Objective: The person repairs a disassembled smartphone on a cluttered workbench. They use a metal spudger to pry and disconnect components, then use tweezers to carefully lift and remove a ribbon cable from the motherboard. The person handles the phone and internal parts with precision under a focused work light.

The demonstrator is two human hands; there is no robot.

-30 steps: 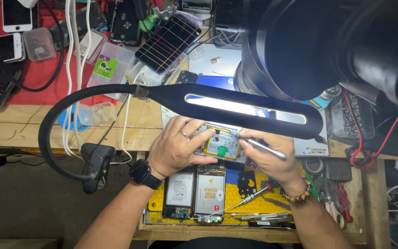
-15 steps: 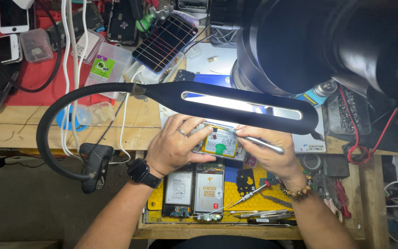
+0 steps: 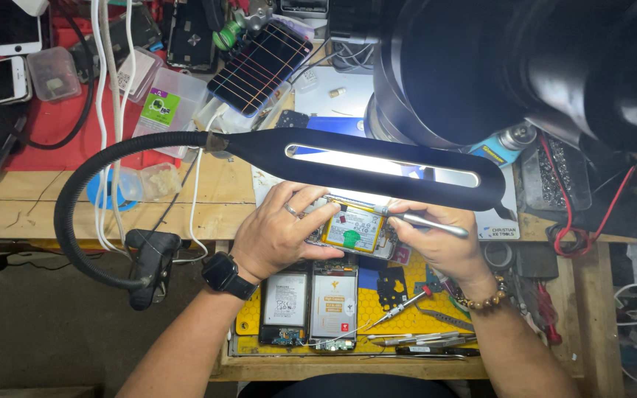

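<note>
My left hand [image 3: 280, 232] grips the left edge of an opened phone [image 3: 354, 230] whose yellow-edged battery and green tab show. A black watch sits on that wrist. My right hand [image 3: 440, 243] holds a silver screwdriver [image 3: 425, 222] with its tip at the phone's upper right edge. A bead bracelet circles the right wrist. Both hands work just under the lit black lamp bar [image 3: 377, 163].
Two more opened phones [image 3: 311, 302] lie on a yellow mat [image 3: 399, 295] with tweezers and a small screwdriver [image 3: 399, 308]. The lamp's gooseneck [image 3: 75, 214] loops left to a clamp. A large black scope head [image 3: 525, 66] hangs top right. Phones, boxes and cables crowd the back.
Both hands stay on the phone with only slight shifts. The view has moved a little.
</note>
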